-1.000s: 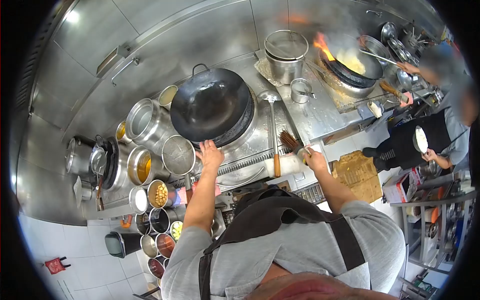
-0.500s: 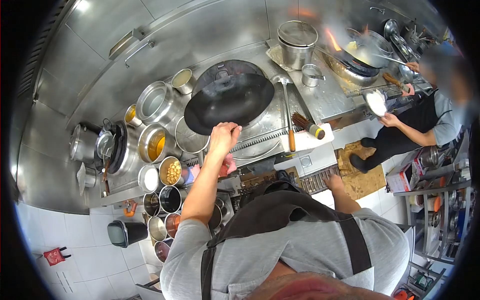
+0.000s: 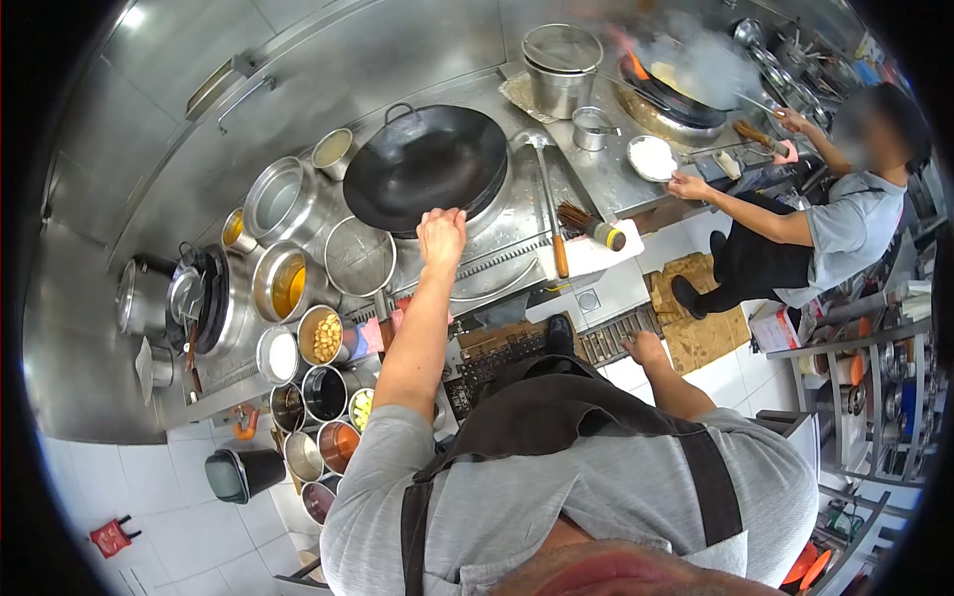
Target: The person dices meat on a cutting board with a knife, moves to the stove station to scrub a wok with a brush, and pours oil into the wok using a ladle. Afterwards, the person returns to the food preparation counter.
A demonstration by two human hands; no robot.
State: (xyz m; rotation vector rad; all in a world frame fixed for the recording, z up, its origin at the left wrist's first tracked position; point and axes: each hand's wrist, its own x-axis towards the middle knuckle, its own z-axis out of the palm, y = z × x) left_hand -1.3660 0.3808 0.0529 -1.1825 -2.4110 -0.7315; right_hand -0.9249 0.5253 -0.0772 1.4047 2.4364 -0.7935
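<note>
My left hand (image 3: 442, 238) is closed at the near rim of a black wok (image 3: 427, 164), fingers curled over its edge. The wok's bowl faces up over the burner, and a loop handle (image 3: 400, 109) stands at its far side. No food shows inside it. Low at my side, away from the counter, hangs my right hand (image 3: 646, 350), its fingers loosely apart and holding nothing visible. To the right of the wok lie a long-handled ladle or spatula (image 3: 552, 204) and a bamboo brush (image 3: 591, 226). A round strainer (image 3: 360, 256) sits left of my left hand.
A co-worker (image 3: 845, 219) at the right holds a white-filled bowl (image 3: 653, 159) near a flaming, smoking wok (image 3: 686, 89). Pots, including one with yellow liquid (image 3: 286, 288), and several ingredient tins (image 3: 323, 338) stand at left. A strainer-topped pot (image 3: 561, 79) is at the back.
The wok has come down from a tilted position over the burner, with my left hand still at its rim. The co-worker's bowl has moved left over the counter, and smoke has thickened.
</note>
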